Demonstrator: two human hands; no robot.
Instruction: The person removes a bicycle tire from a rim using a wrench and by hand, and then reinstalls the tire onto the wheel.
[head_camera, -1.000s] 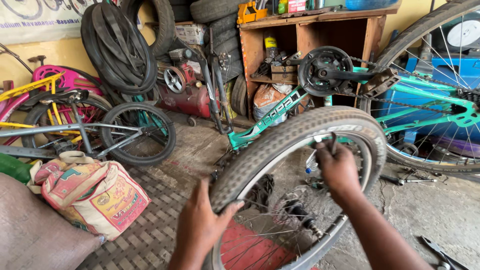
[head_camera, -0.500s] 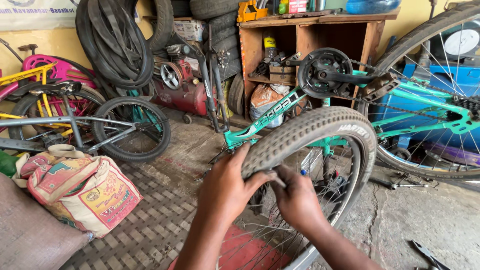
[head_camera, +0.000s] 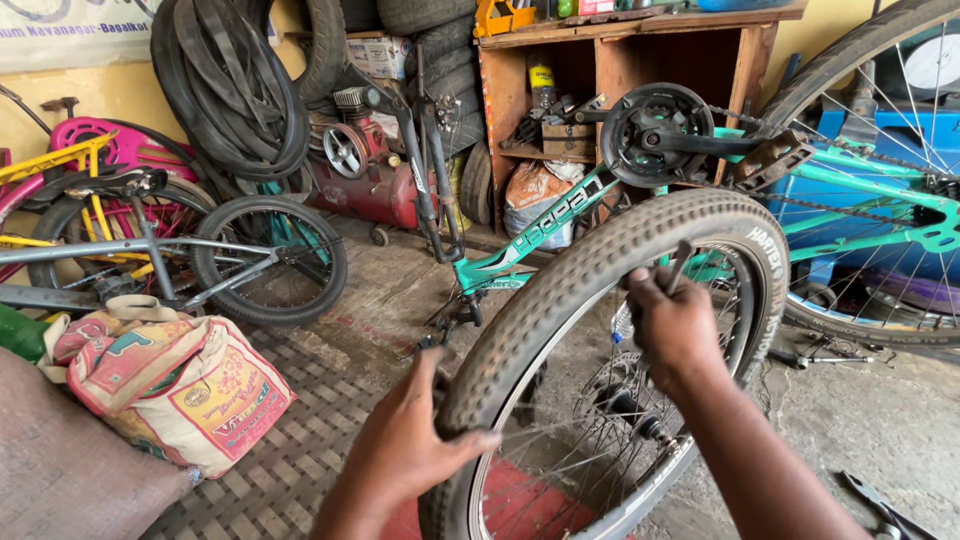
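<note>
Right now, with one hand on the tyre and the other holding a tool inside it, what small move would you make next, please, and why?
Probably lever the tool a little further along the rim. The right hand holds it inside the tyre, under the top of the tread, while the left hand grips the tyre lower down and steadies the wheel.

This was a bicycle repair workshop: used tyres (head_camera: 230, 90) hung on the wall, a red air compressor (head_camera: 365, 175) stood by a wooden shelf (head_camera: 640, 40) (crammed with parts), and bicycles (head_camera: 150, 240) crowded the stained concrete floor (head_camera: 880, 420).
</note>
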